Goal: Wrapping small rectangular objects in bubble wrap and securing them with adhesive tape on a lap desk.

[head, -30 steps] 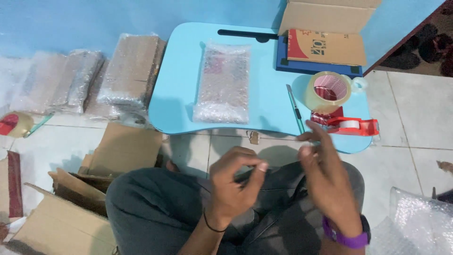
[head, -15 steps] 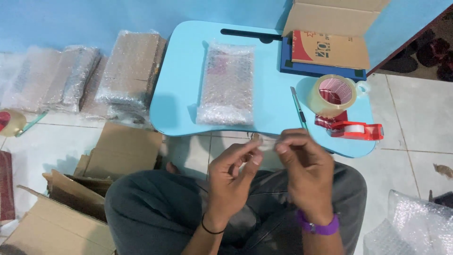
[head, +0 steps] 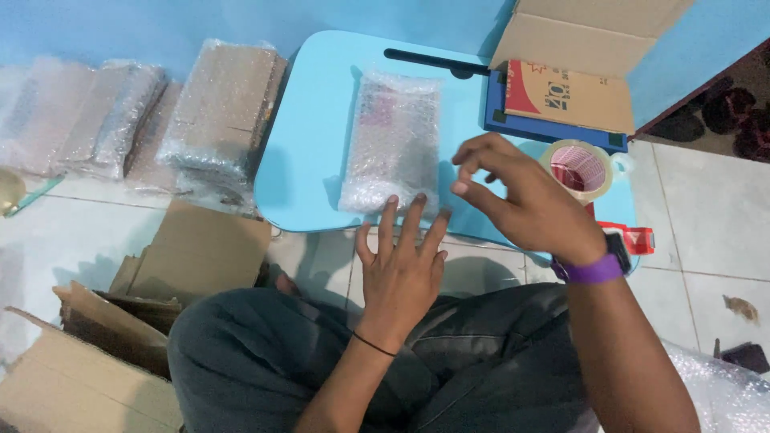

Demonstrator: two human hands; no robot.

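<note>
A flat package wrapped in bubble wrap (head: 393,140) lies lengthwise on a light-blue lap table (head: 309,160). My left hand (head: 401,269) is spread flat, its fingertips touching the package's near end at the table's front edge. My right hand (head: 525,204), with a purple band on the wrist, hovers over the table just right of the package. Its fingers are curled and apart, with nothing visible between them. Just beyond that hand stands a roll of clear tape (head: 579,168), and a red tape dispenser (head: 635,238) lies by the wrist.
An open cardboard box (head: 593,48) with a red printed sheet sits at the table's far right. Several wrapped packages (head: 220,112) lie on the tiled floor to the left. Torn cardboard boxes (head: 88,361) are at lower left, loose bubble wrap (head: 726,393) at lower right.
Both hands were together near my lap, fingering something small. They have moved apart and forward: the left now rests at the package's near end, the right is over the table.
</note>
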